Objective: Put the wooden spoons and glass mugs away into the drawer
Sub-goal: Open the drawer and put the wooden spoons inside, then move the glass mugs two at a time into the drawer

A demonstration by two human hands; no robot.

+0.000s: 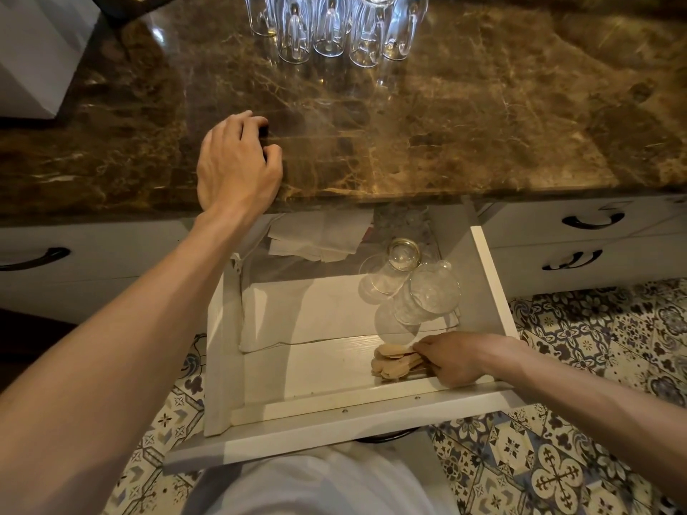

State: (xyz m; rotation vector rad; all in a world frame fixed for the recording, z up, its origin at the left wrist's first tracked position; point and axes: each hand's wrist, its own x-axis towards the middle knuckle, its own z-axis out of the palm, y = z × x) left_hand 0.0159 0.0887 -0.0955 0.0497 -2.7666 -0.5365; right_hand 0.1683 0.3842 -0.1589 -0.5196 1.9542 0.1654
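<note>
Brown marble countertop (464, 117) filled the far half of the view. White drawer (492, 276) was pulled out below its near edge, over patterned tile floor (580, 459).

Glass mugs: a cluster (331, 27) stood on the far side of the counter, upside down as far as I could tell, handles visible. Three or so more mugs (412, 284) lay on their sides in the far-right part of the drawer, touching each other. Folded paper or cloth (319, 239) sat at the drawer's far end, partly under the counter edge.

Left hand (238, 161) rested on the near edge of the counter, left of the drawer, fingers curled loosely, holding nothing.

Right hand (451, 356) was down inside the drawer at its near-right corner, fingers pressed around the handles of a bundle of wooden spoons (394, 360). Spoon bowls stuck out to the left of the hand, lying on or just above the drawer bottom — couldn't tell which. Handles were hidden under the fingers. Spoons sat just near of the mugs lying in the drawer, not touching them.
</note>
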